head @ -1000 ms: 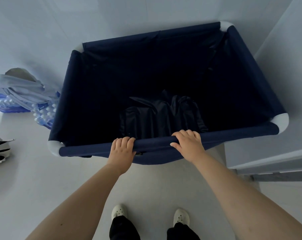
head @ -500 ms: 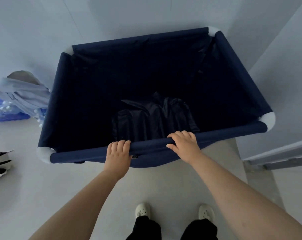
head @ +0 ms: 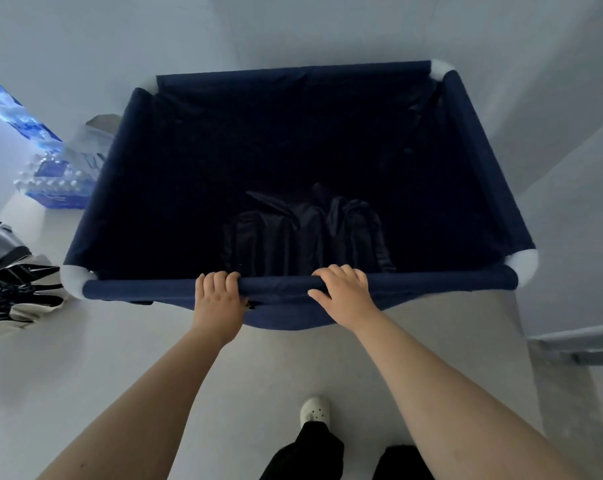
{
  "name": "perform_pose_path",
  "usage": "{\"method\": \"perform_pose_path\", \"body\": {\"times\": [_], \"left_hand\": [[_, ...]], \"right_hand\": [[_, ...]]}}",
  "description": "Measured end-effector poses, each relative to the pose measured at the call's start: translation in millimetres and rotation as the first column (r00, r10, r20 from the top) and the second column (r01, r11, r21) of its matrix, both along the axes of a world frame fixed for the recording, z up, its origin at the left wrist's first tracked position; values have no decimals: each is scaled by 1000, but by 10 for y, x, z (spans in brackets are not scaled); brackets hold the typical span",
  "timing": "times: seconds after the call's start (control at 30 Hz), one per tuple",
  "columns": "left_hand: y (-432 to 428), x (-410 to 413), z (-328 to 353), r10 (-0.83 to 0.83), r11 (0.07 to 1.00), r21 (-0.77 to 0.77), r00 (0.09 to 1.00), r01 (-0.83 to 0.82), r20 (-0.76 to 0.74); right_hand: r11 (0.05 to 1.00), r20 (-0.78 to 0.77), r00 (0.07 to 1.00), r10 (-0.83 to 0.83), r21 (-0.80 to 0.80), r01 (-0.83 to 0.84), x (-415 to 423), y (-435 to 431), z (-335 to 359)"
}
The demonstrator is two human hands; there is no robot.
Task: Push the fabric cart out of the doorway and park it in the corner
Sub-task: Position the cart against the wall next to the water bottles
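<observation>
The fabric cart (head: 293, 174) was seen filling the centre of the frame, its navy rim bar nearest the camera running across the middle from left to right. That near bar was gripped by both hands. The left hand (head: 218, 299) was closed over it left of centre, and the right hand (head: 345, 296) was closed over it right of centre, with a short stretch of bar left bare between them. The fingers (head: 341, 271) of each hand were curled over the top of the bar, and the thumb of the right hand was laid along its near side.

The cart's long axis was set across the frame, parallel to the gripped bar, and its open top was turned up toward the camera. Its far rim was pointed at the upper part of the frame, close to pale walls that met near the upper right; whether the walls were touched could not be told. White corner pieces (head: 521, 268) were seen at the four rim corners.

The inside was very dark, and only a crumpled dark fabric (head: 307, 233) on its bottom could be made out. The cart's underside and any wheels were hidden. At the left edge, packs of water bottles (head: 54, 188) were partly covered by the cart, and a striped bag (head: 13, 292) was cut off. One white shoe (head: 314, 410) was seen on the floor (head: 102, 358) at the bottom.
</observation>
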State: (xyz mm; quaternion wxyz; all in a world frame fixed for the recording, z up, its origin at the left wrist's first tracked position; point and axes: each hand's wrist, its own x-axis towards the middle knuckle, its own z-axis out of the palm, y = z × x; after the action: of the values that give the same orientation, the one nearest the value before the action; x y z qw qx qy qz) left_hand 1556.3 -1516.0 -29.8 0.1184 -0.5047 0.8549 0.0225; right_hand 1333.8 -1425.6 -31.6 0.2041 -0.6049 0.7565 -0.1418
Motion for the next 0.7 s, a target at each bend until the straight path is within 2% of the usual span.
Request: {"method": "perform_pose_path", "body": {"times": [0.3, 0.7], "left_hand": [[-166, 31, -14, 77, 997, -6, 997, -77, -9], [-65, -849, -120, 133, 991, 25, 988, -131, -78]], "right_hand": [[999, 16, 999, 37, -39, -36, -8, -326, -24], [996, 11, 999, 39, 74, -40, -943, -460, 50]]}}
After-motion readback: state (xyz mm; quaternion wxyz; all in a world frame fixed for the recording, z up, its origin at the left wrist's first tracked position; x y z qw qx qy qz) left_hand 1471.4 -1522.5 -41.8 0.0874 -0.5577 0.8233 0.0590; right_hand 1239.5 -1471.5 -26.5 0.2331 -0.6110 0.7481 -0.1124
